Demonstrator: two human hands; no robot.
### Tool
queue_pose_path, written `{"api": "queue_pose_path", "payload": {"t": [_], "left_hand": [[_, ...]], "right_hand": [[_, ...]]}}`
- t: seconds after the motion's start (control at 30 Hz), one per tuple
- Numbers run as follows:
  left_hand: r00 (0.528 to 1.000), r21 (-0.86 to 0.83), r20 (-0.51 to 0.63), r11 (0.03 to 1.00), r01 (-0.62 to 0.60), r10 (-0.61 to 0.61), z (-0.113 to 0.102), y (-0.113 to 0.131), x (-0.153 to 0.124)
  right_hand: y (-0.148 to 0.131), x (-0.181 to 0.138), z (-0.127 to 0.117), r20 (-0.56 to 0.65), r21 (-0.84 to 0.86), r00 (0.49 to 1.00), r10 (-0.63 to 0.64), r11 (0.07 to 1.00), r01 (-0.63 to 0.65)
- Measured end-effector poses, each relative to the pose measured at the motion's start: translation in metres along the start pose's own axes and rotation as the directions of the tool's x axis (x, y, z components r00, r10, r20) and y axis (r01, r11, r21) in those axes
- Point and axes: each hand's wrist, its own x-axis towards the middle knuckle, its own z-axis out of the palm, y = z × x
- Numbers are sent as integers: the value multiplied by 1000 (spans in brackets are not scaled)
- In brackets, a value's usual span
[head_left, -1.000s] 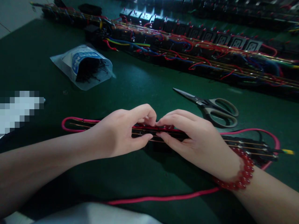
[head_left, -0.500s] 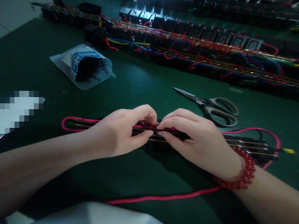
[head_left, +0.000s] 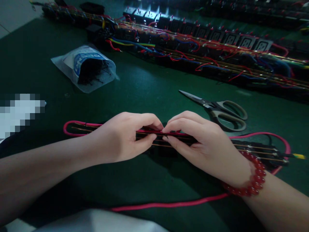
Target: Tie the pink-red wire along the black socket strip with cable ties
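Note:
A long black strip with copper rods [head_left: 259,154] lies across the table in front of me, and a red cable [head_left: 79,123] runs along it and loops round at the left end. Over its middle, my left hand [head_left: 125,135] curls with fingers beyond the red cable and thumb on the near side. Opposite it, almost touching the left fingertips, my right hand [head_left: 200,138] pinches a thin black cable tie [head_left: 166,137] at the cable. The fingertips hide most of the tie. A red bead bracelet [head_left: 257,174] circles my right wrist.
Scissors [head_left: 212,108] lie beyond my right hand. An open plastic bag [head_left: 70,64] of black cable ties stands at the upper left. Long wired socket strips [head_left: 193,42] stretch across the back. More red cable [head_left: 169,204] crosses the front; a pixelated white patch [head_left: 21,112] is at left.
My left thumb and fingers have shifted very slightly left. The right hand stays almost in place at the cable; everything else is unmoved.

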Motion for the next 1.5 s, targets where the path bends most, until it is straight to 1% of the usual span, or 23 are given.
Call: {"api": "queue_pose_path", "payload": {"t": [0.1,0.37,0.7,0.83,0.93,1.1,1.23,1.4,1.5], "left_hand": [[1000,-12,-18,1000,-18,18,-1,0,-1],[997,-78,-51,995,-62,58,1,-1,-2],[997,-163,-34,984,-74,69,1,-3,-4],[996,-140,-47,986,-84,78,2,-4,-4],[997,-81,-48,995,-57,53,3,-4,-2],[999,8,-35,1000,-24,24,4,-3,-1],[999,19,-15,999,-37,38,4,-2,-1],[999,-10,-13,999,-38,38,4,-2,-2],[999,-17,-5,999,-37,37,3,-3,-1]], "right_hand": [[0,1,0,25,15,999,37,999,-38],[0,2,0,53,41,996,75,996,-77],[0,4,1,41,38,993,114,993,-115],[0,2,1,38,40,996,83,996,-84],[1,0,1,9,18,999,41,999,-41],[1,0,1,-9,-10,1000,12,1000,-12],[1,1,1,-7,0,999,32,999,-32],[1,1,1,11,26,998,55,998,-55],[0,1,1,-13,27,998,59,998,-58]]}}
